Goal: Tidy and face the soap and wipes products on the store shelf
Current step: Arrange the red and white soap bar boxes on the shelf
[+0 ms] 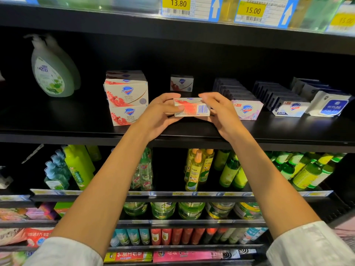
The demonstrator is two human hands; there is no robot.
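Note:
Both hands hold one red-and-white soap box (192,108) just above the black shelf (269,129), its barcode side turned toward me. My left hand (159,116) grips its left end, thumb on the front. My right hand (221,112) grips its right end. To the left stands a stack of matching pomegranate soap boxes (126,100). One more such box (182,83) sits far back. To the right lie a pink soap box (247,109), a white-blue soap box (291,108) and a wipes pack (331,104).
A green pump bottle of hand wash (51,72) stands at the shelf's left. Dark rows of boxes (236,91) run back behind the right-hand products. Price tags (177,5) line the shelf above. Green and yellow bottles (196,169) fill the shelf below.

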